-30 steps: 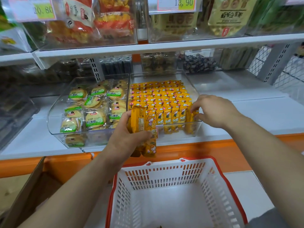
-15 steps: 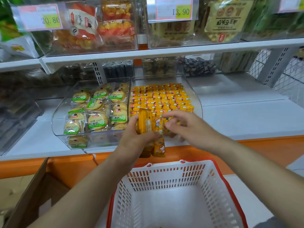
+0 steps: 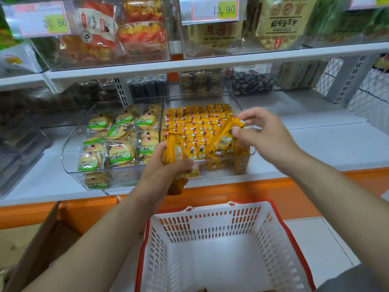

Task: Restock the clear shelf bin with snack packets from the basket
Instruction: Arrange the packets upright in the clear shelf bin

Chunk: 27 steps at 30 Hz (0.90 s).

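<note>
Head view: right hand [image 3: 265, 134] pinch on diagonal packet [image 3: 225, 137], top up-right; left hand [image 3: 166, 172] around upright stack [image 3: 173, 146].

Left hand [image 3: 166, 171] grips a packet stack [image 3: 174, 151] before the bin [image 3: 248, 163]. Right hand [image 3: 265, 135] pinches 1 tilted packet [image 3: 224, 136] over it.

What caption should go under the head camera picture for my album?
Left hand grips a bundle of yellow snack packets while the right hand pinches a single packet over the clear shelf bin.
</note>
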Each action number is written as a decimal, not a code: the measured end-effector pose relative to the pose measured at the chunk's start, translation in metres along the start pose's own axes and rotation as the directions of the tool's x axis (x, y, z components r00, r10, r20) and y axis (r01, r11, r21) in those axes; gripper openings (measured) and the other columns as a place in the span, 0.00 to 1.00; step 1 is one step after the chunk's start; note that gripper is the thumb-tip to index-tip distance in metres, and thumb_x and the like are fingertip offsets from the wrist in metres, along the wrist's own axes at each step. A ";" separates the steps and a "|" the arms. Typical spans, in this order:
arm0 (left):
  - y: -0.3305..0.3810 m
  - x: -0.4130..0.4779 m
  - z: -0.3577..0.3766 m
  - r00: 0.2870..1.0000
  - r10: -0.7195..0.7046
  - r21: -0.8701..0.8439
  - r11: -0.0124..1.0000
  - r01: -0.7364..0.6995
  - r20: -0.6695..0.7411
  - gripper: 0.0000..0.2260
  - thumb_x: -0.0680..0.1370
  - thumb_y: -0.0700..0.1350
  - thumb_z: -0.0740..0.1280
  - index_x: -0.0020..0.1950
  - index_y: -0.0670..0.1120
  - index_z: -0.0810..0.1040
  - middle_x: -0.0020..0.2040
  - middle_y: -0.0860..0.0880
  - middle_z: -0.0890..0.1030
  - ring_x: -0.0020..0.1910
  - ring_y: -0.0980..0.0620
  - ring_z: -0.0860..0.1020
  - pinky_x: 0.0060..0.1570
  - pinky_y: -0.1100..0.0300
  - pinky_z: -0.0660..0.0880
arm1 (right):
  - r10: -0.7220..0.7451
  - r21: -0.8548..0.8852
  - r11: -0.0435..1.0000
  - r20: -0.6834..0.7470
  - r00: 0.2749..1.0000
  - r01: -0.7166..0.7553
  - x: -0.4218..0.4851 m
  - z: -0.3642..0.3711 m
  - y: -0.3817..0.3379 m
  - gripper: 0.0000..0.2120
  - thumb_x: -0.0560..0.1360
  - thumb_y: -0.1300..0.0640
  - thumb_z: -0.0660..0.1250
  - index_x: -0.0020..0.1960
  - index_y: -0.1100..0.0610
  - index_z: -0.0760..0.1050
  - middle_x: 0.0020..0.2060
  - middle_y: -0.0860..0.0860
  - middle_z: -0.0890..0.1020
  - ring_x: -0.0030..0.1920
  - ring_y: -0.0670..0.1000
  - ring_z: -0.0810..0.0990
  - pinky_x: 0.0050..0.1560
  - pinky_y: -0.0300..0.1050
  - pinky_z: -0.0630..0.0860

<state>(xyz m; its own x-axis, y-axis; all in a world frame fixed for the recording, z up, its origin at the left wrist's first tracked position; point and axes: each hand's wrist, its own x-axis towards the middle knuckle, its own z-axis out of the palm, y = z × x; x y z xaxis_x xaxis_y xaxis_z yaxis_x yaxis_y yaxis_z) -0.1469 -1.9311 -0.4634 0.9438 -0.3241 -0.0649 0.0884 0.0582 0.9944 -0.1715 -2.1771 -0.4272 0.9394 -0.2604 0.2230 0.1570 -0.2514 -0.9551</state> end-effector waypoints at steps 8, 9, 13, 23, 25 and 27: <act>-0.004 0.002 -0.002 0.999 -0.026 0.040 0.999 0.026 0.019 0.21 0.74 0.41 0.76 0.62 0.57 0.75 0.41 0.53 0.86 0.46 0.45 0.83 0.43 0.50 0.80 | -0.118 -0.671 0.720 0.134 0.984 0.178 0.019 -0.017 0.035 0.12 0.74 0.54 0.74 0.55 0.45 0.78 0.50 0.47 0.82 0.43 0.52 0.83 0.46 0.48 0.79; -0.004 0.002 -0.002 0.999 -0.026 0.047 0.999 0.024 0.026 0.21 0.74 0.41 0.76 0.62 0.57 0.75 0.41 0.54 0.86 0.46 0.45 0.83 0.43 0.50 0.80 | -0.113 -0.736 0.647 0.168 0.979 0.201 0.020 -0.018 0.036 0.12 0.74 0.53 0.74 0.57 0.44 0.78 0.52 0.47 0.83 0.45 0.53 0.82 0.47 0.49 0.78; -0.005 0.001 -0.003 0.999 -0.024 0.063 0.998 0.023 0.026 0.20 0.74 0.41 0.76 0.61 0.57 0.75 0.42 0.53 0.86 0.46 0.45 0.83 0.45 0.49 0.80 | -0.111 -0.866 0.407 0.269 0.957 0.291 0.023 -0.013 0.039 0.14 0.75 0.48 0.71 0.59 0.39 0.77 0.58 0.45 0.82 0.55 0.53 0.80 0.48 0.48 0.76; -0.005 -0.002 -0.006 0.999 -0.023 0.098 0.995 0.020 0.024 0.20 0.74 0.42 0.77 0.60 0.59 0.76 0.43 0.52 0.86 0.47 0.44 0.84 0.46 0.46 0.82 | 0.046 -0.923 0.244 0.318 0.947 0.298 0.023 -0.002 0.037 0.16 0.79 0.52 0.59 0.63 0.42 0.78 0.60 0.48 0.79 0.61 0.54 0.74 0.50 0.50 0.75; -0.006 -0.002 -0.006 0.999 -0.020 0.114 0.993 0.017 0.025 0.21 0.74 0.42 0.77 0.61 0.59 0.75 0.44 0.52 0.86 0.49 0.43 0.85 0.48 0.43 0.83 | -0.003 -0.917 0.277 0.299 0.954 0.288 0.020 -0.004 0.031 0.15 0.79 0.50 0.61 0.63 0.44 0.78 0.62 0.48 0.77 0.61 0.54 0.76 0.50 0.49 0.74; -0.006 -0.002 -0.005 0.999 -0.017 0.125 0.992 0.014 0.027 0.22 0.74 0.42 0.77 0.62 0.58 0.75 0.45 0.51 0.86 0.50 0.43 0.85 0.49 0.43 0.83 | -0.118 -0.893 0.347 0.260 0.958 0.285 0.017 -0.006 0.024 0.12 0.78 0.50 0.65 0.60 0.45 0.79 0.59 0.47 0.79 0.55 0.52 0.78 0.46 0.47 0.72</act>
<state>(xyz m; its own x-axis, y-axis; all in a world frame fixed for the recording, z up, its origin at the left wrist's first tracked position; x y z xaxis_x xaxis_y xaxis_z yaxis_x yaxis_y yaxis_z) -0.1480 -1.9256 -0.4701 0.9331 -0.3507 -0.0798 0.0610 -0.0645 0.9961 -0.1537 -2.1926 -0.4453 0.9610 0.0223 0.2756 0.0499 -0.9944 -0.0936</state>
